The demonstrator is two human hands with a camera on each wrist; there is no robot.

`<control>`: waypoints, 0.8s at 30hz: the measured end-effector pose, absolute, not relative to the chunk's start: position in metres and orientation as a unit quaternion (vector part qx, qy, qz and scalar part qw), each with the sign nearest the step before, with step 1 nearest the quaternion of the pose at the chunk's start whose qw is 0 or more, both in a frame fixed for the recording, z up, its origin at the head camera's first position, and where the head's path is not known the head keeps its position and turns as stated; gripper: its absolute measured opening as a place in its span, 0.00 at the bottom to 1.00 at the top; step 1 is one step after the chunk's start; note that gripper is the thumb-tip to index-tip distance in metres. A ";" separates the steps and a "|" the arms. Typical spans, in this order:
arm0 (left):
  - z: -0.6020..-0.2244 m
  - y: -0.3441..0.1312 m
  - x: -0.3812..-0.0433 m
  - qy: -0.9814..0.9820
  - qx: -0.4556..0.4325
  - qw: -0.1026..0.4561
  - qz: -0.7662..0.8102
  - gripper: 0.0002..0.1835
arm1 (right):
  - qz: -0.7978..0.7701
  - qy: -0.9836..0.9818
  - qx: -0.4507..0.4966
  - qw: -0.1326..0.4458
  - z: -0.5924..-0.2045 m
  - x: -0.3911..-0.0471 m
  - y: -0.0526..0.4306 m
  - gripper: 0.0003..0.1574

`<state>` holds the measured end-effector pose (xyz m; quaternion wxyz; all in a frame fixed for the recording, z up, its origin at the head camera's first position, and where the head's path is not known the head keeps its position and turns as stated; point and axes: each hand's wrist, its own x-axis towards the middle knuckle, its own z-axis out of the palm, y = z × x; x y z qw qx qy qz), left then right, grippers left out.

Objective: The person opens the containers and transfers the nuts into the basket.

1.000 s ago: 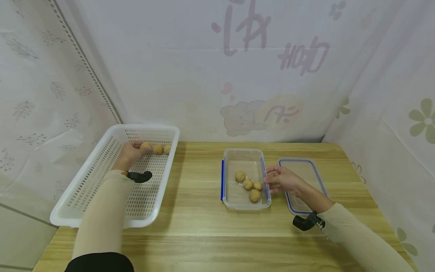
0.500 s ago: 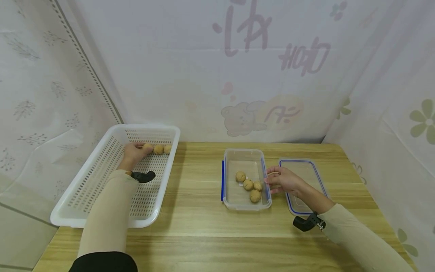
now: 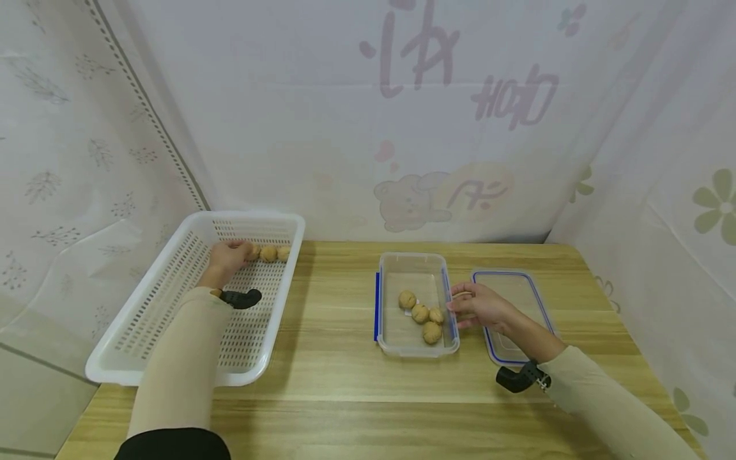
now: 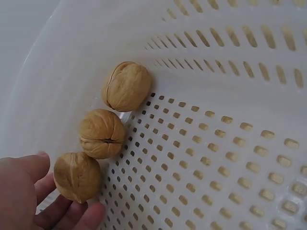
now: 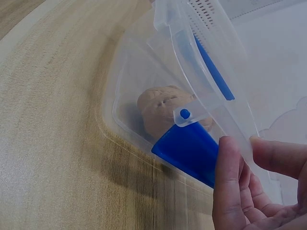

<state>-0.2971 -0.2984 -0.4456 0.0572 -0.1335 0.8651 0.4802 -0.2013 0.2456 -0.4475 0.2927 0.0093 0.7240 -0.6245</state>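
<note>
In the white perforated basket (image 3: 276, 332) my left hand (image 3: 227, 260) is at the nearest of three walnuts lined along the end wall. The left wrist view has this walnut (image 4: 77, 177) between my spread thumb and fingers, with the fingertips under its side and the thumb slightly apart from it. A second walnut (image 4: 101, 133) lies against it, and a third walnut (image 4: 127, 86) sits farther along. My right hand (image 3: 480, 305) pinches the side wall of a clear plastic container (image 3: 397, 348), thumb at the rim and fingers outside by the blue latch (image 5: 189, 151). Several walnuts (image 3: 420, 312) lie in the container.
A clear lid (image 3: 508, 281) with a blue seal lies on the wooden table (image 3: 339, 383) right of the container, partly under my right hand and forearm. Printed white curtains (image 3: 322, 128) hang behind and at both sides.
My left hand has moved slightly right, its fingers now around the nearest walnut, which is more hidden in the head view. My right hand and the container have stayed still.
</note>
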 end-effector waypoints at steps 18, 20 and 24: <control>-0.405 -0.311 -0.293 0.918 -0.073 0.015 0.389 0.33 | -0.621 0.727 0.010 0.293 -0.448 -0.202 0.246 0.25; -0.399 -0.313 -0.294 0.925 -0.063 0.014 0.375 0.33 | -0.623 0.725 0.009 0.293 -0.448 -0.202 0.246 0.25; -0.388 -0.315 -0.293 0.941 -0.033 0.012 0.335 0.36 | -0.627 0.722 0.008 0.293 -0.447 -0.201 0.245 0.25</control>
